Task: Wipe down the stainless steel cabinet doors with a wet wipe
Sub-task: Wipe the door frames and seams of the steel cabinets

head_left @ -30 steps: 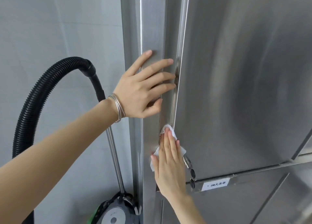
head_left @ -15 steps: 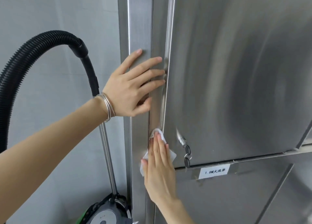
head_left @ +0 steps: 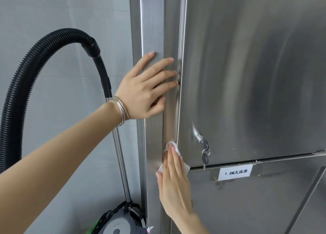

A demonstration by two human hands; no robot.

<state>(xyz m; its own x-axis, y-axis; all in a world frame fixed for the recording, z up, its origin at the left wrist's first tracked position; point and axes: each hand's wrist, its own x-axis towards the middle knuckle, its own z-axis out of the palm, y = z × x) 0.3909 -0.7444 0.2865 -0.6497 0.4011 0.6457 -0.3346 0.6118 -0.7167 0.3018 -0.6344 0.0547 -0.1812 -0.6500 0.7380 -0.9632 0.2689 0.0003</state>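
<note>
Head view: the wipe (head_left: 184,167) lies flat under the right hand (head_left: 173,180) at the lower left corner of the door (head_left: 255,75), straddling the seam between the door's edge and the frame (head_left: 153,22). The step in hand looks to be cleaning that narrow channel along the door's left edge. To do it well, press the wipe into the groove with the fingertips and run long strokes along the seam, not across it. Steer left of the keys (head_left: 204,145) hanging from the lock just beside the hand, which could snag the wipe.

The right hand points up, fingers straight and close together, pressing the wipe to the steel; nothing is pinched. The left hand (head_left: 139,94) rests higher on the frame, fingers spread and straight, tips reaching the door's edge as if bracing. It holds nothing.
</note>
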